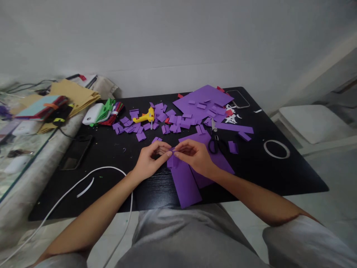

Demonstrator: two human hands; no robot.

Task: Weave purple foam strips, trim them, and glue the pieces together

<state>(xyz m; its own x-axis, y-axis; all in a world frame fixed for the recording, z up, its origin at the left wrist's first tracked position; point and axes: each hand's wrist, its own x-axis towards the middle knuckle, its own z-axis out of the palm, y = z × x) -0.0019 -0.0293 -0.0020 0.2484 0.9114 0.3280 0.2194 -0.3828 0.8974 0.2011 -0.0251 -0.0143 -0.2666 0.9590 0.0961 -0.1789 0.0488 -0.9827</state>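
Between my two hands is a small folded piece of purple paper (172,162), held over the table's near half. My left hand (152,158) pinches its left side between thumb and fingers. On the other side my right hand (195,155) pinches its top right edge. Below them lie a purple paper strip (186,186) and a larger purple sheet (220,165), partly covered by my right hand and forearm. Black-handled scissors (214,139) rest just right of my right hand, blades pointing away.
Many folded purple pieces (175,121) are scattered behind my hands around a yellow glue gun (146,116). A white cable (92,172) loops across the left. A phone (76,152) lies at left, a white ring (276,149) at right. Beyond the right edge stands a white stool (302,123).
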